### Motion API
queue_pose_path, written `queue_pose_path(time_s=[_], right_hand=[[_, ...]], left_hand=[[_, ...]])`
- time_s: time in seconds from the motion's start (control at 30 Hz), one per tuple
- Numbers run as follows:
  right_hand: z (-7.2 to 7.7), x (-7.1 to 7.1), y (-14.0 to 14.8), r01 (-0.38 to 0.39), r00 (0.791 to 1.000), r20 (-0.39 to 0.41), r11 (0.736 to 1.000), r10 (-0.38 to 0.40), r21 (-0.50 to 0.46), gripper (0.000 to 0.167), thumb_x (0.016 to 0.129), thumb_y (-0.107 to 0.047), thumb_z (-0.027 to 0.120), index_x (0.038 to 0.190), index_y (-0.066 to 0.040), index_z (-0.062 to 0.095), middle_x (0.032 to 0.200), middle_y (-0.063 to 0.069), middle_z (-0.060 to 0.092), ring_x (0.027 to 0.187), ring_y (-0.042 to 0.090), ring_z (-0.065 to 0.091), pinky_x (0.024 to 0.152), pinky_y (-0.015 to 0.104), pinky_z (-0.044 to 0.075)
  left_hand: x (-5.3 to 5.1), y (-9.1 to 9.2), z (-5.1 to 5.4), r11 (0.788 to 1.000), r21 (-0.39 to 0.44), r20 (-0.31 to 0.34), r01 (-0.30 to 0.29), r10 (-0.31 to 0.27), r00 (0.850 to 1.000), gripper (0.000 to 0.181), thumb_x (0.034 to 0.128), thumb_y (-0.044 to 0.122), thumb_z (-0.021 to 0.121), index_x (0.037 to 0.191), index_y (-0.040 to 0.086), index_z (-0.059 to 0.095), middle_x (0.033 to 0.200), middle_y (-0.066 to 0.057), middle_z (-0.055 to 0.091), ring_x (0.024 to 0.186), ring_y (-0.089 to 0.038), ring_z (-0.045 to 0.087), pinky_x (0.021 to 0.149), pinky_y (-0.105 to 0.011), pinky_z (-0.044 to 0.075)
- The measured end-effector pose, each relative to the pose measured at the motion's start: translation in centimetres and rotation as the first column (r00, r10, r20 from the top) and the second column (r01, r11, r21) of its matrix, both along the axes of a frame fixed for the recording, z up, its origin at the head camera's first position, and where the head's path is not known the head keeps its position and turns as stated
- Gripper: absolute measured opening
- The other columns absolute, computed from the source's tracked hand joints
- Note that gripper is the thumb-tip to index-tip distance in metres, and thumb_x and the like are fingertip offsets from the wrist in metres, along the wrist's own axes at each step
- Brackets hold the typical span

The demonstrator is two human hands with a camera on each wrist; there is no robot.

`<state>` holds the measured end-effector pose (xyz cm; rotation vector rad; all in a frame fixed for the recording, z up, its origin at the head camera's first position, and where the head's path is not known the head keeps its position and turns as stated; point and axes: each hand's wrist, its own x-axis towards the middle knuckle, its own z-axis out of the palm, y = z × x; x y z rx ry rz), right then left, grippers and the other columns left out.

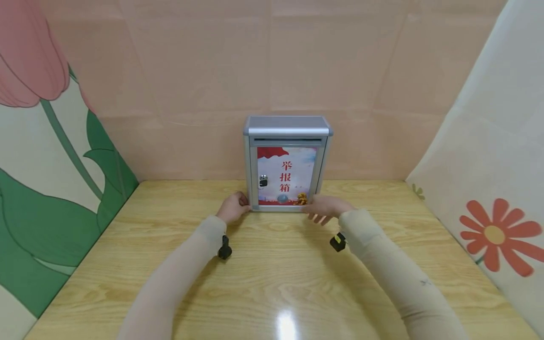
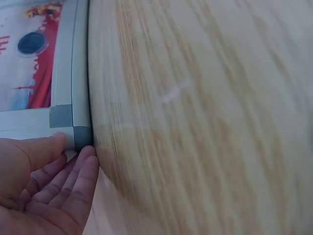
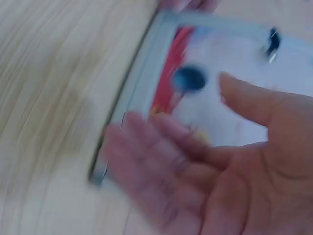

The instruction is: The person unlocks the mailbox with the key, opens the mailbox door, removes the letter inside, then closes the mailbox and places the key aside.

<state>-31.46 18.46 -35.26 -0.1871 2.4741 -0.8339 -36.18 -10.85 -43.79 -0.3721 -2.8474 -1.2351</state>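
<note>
One silver box [image 1: 293, 160] stands on the surface [image 1: 272, 264]; the left grip [image 1: 233, 208] pinches its lower corner, the right grip [image 1: 326, 208] (blurred up close) wide near the other.

A creased, pinkish wall [image 1: 191, 66] fills the top middle of the frame. Upper left, a pink tulip [image 1: 34, 52] — green leaves [image 1: 46, 222] below; lower right, a red flower [image 1: 495, 234]. Across the lower middle lies the wood-grain bench [image 1: 276, 269] — bright glare [image 1: 286, 326] at the bottom edge.
</note>
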Motion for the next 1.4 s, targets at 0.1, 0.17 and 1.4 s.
queue_pose_path(time_s=[0.1, 0.17, 1.4], right_hand=[[0.8, -0.1, -2.3, -0.005, 1.0, 0.007, 0.978, 0.007, -0.21, 0.047, 0.104, -0.034, 0.043, 0.131, 0.005, 0.045, 0.125, 0.024, 0.056, 0.109, 0.034, 0.061, 0.087, 0.042, 0.055], [1.1, -0.4, -3.8, 0.018, 1.0, 0.024, 0.936, -0.01, -0.352, 0.044, 0.104, -0.031, 0.041, 0.133, 0.002, 0.043, 0.126, 0.024, 0.054, 0.109, 0.032, 0.061, 0.089, 0.043, 0.054], [0.8, -2.3, -10.7, 0.475, 0.88, 0.398, 0.464, -0.26, -0.747, 0.033, 0.105, -0.014, 0.037, 0.132, 0.003, 0.044, 0.108, 0.012, 0.059, 0.084, 0.015, 0.06, 0.084, 0.028, 0.052]], left_hand=[[0.0, 0.0, -0.1, 1.0, 0.0, -0.006, -0.004, 0.004, 1.0, 0.018, 0.0873, 0.012, 0.07, 0.097, 0.0, 0.06, 0.09, -0.013, 0.065, 0.085, -0.024, 0.061, 0.079, -0.037, 0.051], [0.0, 0.0, -0.2, 1.0, -0.003, -0.012, -0.005, 0.005, 1.0, 0.018, 0.0873, 0.012, 0.07, 0.097, 0.0, 0.06, 0.09, -0.013, 0.065, 0.084, -0.024, 0.06, 0.079, -0.037, 0.051], [-0.2, 0.0, -0.5, 1.0, -0.013, -0.049, 0.012, -0.013, 0.999, 0.018, 0.0872, 0.01, 0.069, 0.098, 0.0, 0.06, 0.091, -0.014, 0.066, 0.087, -0.026, 0.062, 0.08, -0.039, 0.051]])
